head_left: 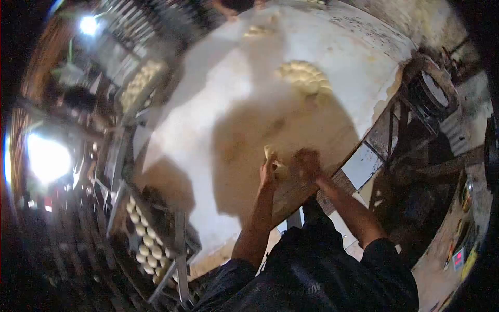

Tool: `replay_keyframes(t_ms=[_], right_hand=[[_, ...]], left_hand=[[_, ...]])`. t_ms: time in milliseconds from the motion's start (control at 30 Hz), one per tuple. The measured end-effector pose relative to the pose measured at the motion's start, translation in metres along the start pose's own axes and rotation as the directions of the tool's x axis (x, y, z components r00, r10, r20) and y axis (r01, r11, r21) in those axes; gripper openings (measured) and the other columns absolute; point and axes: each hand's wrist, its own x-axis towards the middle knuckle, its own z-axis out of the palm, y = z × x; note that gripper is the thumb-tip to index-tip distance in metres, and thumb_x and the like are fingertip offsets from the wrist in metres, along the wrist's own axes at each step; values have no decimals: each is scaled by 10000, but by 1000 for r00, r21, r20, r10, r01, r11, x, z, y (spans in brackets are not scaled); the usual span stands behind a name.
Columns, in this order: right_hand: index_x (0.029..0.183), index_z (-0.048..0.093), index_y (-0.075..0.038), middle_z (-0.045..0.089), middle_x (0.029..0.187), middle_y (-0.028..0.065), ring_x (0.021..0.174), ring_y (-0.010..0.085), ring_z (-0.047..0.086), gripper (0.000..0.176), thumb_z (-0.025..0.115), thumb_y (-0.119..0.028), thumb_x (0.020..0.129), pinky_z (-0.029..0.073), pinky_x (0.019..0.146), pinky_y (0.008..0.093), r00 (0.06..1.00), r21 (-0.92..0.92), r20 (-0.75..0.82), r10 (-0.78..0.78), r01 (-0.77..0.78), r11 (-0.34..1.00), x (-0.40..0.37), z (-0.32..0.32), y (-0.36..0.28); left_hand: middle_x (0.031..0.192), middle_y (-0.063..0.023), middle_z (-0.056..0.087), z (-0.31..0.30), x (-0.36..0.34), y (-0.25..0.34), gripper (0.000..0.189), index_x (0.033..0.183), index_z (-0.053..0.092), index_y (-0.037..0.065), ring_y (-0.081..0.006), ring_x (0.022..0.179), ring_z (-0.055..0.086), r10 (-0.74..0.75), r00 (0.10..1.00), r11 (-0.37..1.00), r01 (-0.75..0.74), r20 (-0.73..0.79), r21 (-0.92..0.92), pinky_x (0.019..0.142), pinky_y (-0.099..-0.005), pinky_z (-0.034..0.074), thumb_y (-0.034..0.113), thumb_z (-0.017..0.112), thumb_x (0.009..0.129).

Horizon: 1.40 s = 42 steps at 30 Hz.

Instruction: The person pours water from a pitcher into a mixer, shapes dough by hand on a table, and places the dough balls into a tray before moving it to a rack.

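A pale piece of dough [268, 151] pokes up past the fingers of my left hand [268, 172], which is closed around it near the table's front edge. More of the dough shows on the inner side of that hand. My right hand [305, 163] is just to the right, low over the table and smeared by motion, so its fingers cannot be made out. Farther up the floury table [228, 83] lies a heap of dough pieces [305, 78]. My shadow falls across the work area.
Trays of round dough balls stand at the left, one lower [148, 241] and one higher [139, 83]. A smaller dough group [258, 31] lies at the far side, near another person's hand [231, 14]. A round dark-rimmed object [434, 88] stands off the right edge. Bright lamps glare at left.
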Motion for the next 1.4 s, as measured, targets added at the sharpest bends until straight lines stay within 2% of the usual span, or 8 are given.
replay_keyframes(t_ms=[100, 433, 500, 600, 800, 1033, 1300, 1400], right_hand=[[1110, 482, -32, 581, 1064, 129, 900, 248, 590, 354, 631, -218, 847, 457, 783, 338, 749, 715, 529, 400, -647, 265, 49, -85, -122], [959, 555, -27, 609, 803, 109, 701, 172, 589, 341, 558, -362, 899, 478, 662, 315, 721, 627, 526, 451, -687, 366, 85, -117, -72], [915, 555, -24, 569, 817, 128, 785, 223, 571, 336, 518, -358, 908, 457, 746, 387, 759, 621, 571, 313, -649, 439, 69, -101, -33], [839, 525, -22, 504, 805, 144, 825, 305, 508, 383, 507, -401, 890, 387, 784, 477, 764, 475, 642, -63, -332, 815, 12, -27, 44], [793, 521, 2, 488, 804, 193, 801, 374, 465, 410, 577, -404, 778, 354, 791, 517, 922, 648, 384, -49, -231, 726, 145, -19, -19], [926, 594, 18, 552, 975, 256, 1049, 437, 491, 305, 626, -210, 725, 348, 979, 552, 743, 691, 479, -466, 8, 723, 79, -52, 14], [859, 581, 33, 535, 883, 242, 988, 413, 499, 234, 595, -153, 717, 353, 960, 519, 806, 555, 578, -129, -271, 787, 136, 7, -31], [870, 568, 11, 543, 895, 218, 958, 399, 500, 253, 617, -192, 727, 362, 935, 544, 838, 689, 335, -432, 94, 718, 107, -25, -17]], left_hand=[[959, -106, 602, -56, -27, -34, 430, 1172, 493, -12, -200, 750, 581, 171, 981, 903, -119, 93, -413, 685, -364, 498, 316, 588, 910], [795, -8, 438, -222, -129, -37, 213, 1104, 396, 112, -126, 713, 479, 418, 821, 861, -494, -390, -118, 614, -243, 438, 215, 500, 949], [907, -135, 527, -270, -126, -95, 395, 1039, 504, 53, -302, 865, 523, 789, 595, 161, -440, 153, 883, 772, -432, 440, 353, 650, 827], [950, -160, 538, -228, -137, 9, 472, 976, 560, 55, -374, 901, 513, 506, 842, -164, -119, 187, 979, 838, -506, 390, 397, 744, 706], [985, -171, 559, -148, -50, 57, 520, 953, 589, 64, -373, 995, 491, 673, 727, 491, -298, -139, 819, 894, -507, 363, 436, 789, 649], [1012, -120, 587, -173, -113, -48, 172, 923, 620, 62, -330, 1033, 515, 619, 750, -47, -259, 231, 965, 978, -537, 341, 109, 578, 762], [886, -114, 628, -173, -15, -9, 221, 928, 593, 83, -306, 864, 581, 612, 701, 653, -186, -367, 734, 804, -431, 441, 243, 645, 785], [928, -126, 614, -153, -65, -8, 190, 943, 585, 92, -301, 862, 573, 849, 524, 22, -149, 60, 989, 807, -459, 441, 243, 590, 828]])
